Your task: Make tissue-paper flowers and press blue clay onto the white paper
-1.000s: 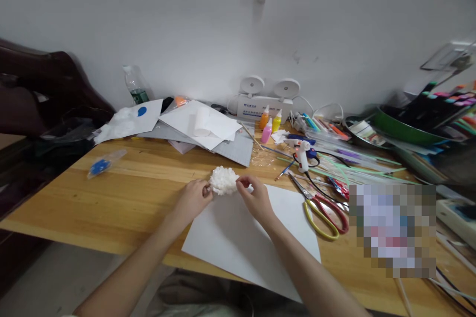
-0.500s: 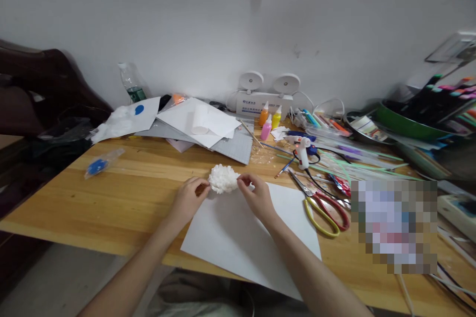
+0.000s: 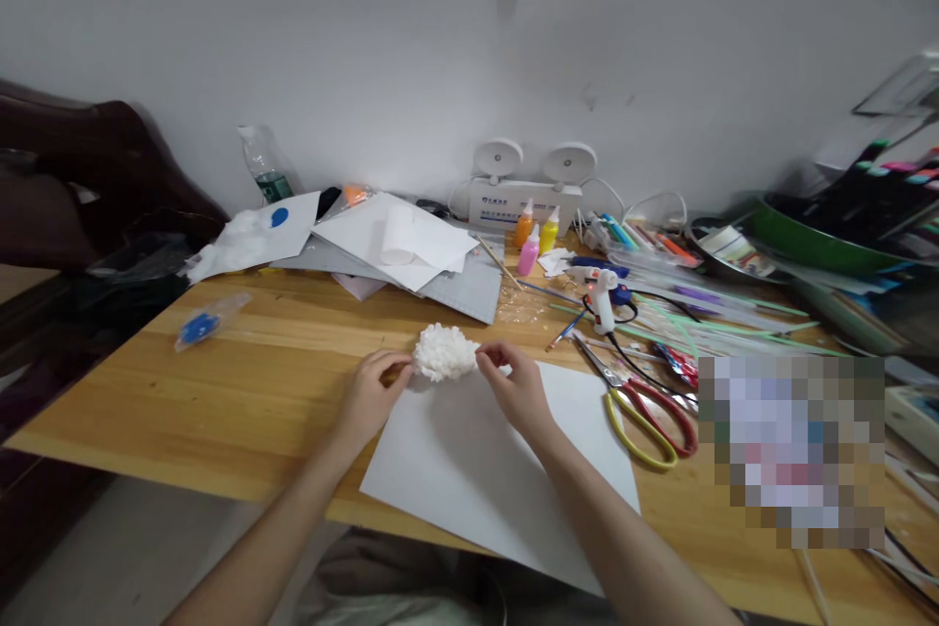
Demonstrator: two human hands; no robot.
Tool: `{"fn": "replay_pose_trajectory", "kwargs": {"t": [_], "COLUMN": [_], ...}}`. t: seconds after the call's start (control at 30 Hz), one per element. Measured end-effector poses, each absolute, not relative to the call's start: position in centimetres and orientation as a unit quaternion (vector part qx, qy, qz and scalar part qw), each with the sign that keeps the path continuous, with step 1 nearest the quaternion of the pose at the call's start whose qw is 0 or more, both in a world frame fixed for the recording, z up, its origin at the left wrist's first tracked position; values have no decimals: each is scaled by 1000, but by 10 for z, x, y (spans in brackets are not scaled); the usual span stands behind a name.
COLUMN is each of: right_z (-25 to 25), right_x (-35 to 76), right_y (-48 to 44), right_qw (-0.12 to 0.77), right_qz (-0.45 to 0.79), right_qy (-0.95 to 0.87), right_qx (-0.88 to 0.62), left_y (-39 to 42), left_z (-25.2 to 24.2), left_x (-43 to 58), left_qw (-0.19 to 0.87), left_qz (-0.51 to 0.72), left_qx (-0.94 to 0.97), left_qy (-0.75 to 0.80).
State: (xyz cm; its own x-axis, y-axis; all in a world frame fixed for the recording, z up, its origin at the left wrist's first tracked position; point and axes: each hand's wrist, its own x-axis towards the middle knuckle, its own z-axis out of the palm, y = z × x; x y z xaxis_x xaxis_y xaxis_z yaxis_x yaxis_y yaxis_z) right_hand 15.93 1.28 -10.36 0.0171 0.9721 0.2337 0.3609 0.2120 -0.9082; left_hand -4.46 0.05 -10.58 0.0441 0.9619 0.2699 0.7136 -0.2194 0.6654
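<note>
A white, ruffled, fluffy bundle (image 3: 445, 353) lies at the back edge of a large white sheet of paper (image 3: 506, 479). I cannot tell whether it is tissue paper or cotton. My left hand (image 3: 376, 393) is closed in a pinch at the bundle's left edge, thumb and forefinger together. On the opposite side my right hand (image 3: 519, 393) pinches its right edge, with the other fingers curled in. The bit held between the fingertips is too small to see clearly.
Scissors (image 3: 646, 416) with yellow and red handles lie right of the paper, near a white glue gun (image 3: 603, 303). Small paint bottles (image 3: 528, 252) stand behind. Stacked papers (image 3: 411, 240) are at the back; a bag with something blue (image 3: 201, 325) lies left.
Both hands stay at the bundle's two edges, with only slight finger movement. The whole view has shifted a little, so everything appears slightly further right.
</note>
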Motion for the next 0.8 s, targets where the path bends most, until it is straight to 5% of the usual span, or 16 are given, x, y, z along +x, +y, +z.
{"fn": "replay_pose_trajectory", "kwargs": {"t": [0.8], "right_z": [-100], "right_x": [164], "right_y": [11], "right_qw": [476], "right_qz": [330], "right_qy": [-607], "right_qx": [-543], "left_y": [-2], "left_z": [-103], "left_x": [-41], "left_qw": [121], "left_qz": [293], "left_qx": [729], "left_qy": [606]}}
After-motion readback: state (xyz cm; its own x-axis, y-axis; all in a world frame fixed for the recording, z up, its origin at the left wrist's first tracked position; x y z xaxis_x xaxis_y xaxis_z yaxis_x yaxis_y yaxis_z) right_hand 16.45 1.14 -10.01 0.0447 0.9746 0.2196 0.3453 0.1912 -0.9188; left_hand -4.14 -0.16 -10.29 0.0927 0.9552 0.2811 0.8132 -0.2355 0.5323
